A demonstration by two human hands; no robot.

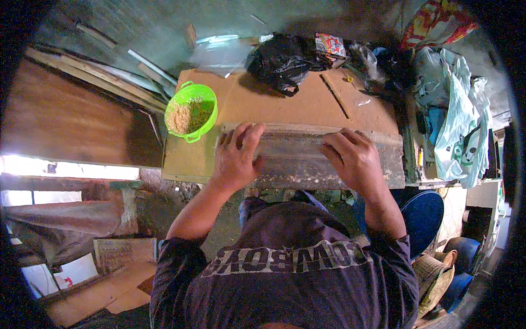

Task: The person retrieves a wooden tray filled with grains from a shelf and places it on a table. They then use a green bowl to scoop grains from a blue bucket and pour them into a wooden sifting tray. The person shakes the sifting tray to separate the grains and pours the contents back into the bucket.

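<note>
A long, worn grey board [291,158] lies along the near edge of the brown tabletop [263,98]. My left hand [240,152] rests at the board's left part, its curled fingertips near the far edge. Toward the board's right part is my right hand [349,152], with fingers bent over the surface. Whether either hand grips the board cannot be told. Beyond my left hand, at the table's left side, stands a bright green plastic basket or colander [213,109] containing pale, crumbly material [179,118].
A black plastic bag [279,59] and a small printed box [330,45] lie at the table's back. Pale plastic bags [452,119] hang at the right. Below them stands a blue round container [423,222]. Wooden boards [102,78] lean at the left.
</note>
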